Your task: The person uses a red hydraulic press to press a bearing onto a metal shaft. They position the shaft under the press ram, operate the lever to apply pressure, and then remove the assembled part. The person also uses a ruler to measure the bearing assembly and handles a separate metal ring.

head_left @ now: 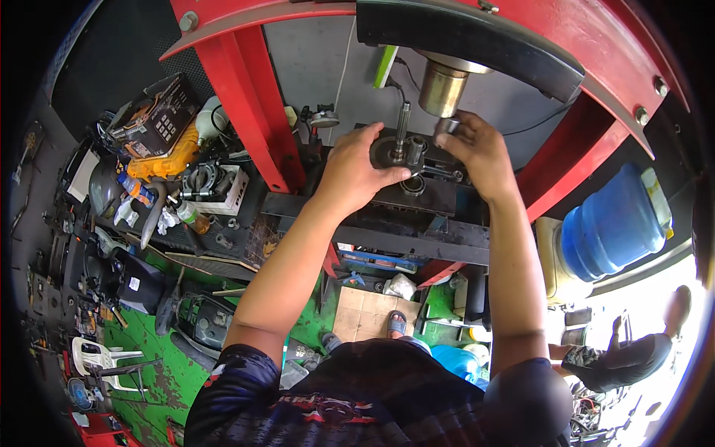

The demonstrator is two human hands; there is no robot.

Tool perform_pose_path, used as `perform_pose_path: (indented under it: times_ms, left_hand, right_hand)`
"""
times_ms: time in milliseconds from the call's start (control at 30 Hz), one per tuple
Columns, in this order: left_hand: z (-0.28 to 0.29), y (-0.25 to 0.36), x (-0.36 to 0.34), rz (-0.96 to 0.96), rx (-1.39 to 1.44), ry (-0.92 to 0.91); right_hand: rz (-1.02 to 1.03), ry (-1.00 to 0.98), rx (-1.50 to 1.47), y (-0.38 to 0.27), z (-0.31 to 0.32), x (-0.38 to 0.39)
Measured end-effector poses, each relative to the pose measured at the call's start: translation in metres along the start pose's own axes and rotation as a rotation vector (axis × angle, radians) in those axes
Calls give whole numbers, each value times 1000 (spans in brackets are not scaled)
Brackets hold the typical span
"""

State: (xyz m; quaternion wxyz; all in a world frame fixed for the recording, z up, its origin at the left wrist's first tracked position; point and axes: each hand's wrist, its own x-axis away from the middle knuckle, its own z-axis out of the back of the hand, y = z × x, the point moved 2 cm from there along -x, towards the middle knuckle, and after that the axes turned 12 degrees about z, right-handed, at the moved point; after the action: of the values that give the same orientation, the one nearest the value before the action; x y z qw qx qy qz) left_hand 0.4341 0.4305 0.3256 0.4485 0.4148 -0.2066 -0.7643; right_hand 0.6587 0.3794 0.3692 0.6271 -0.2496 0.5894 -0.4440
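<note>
From here, the right hand [480,153] pinches a small round grey metal piece [448,128] just under the gold-coloured metal press post [442,88], while the left hand [350,173], fingers apart, maybe touching, curves by the tall grooved silver rod [403,125], best kept straight.

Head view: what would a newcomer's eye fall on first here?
The red frame, spanning the top of the view with an upright on each side. Under its top hangs a brass-coloured ram, near the right hand, which holds a small metal piece; the left hand is spread beside an upright shaft. Then the blue jug at right and green floor at lower left.
</note>
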Motion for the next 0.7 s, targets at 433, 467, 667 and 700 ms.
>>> perform_pose_path:
  times_ms: [433, 467, 667, 700]
  left_hand:
    - [-24, -8, -9, 119, -45, -77]
    - [-25, -8, -9, 118, -46, -70]
    - [-29, 0, -27, 128, -18, -99]
    - [-29, -2, -29, 126, -2, -98]
  right_hand:
    - [37, -70, -63, 21, -24, -11]
    - [30, -71, -58, 17, -25, -10]
    - [17, -90, -57, 17, -23, -10]
    - [27, -99, -53, 19, -24, -9]
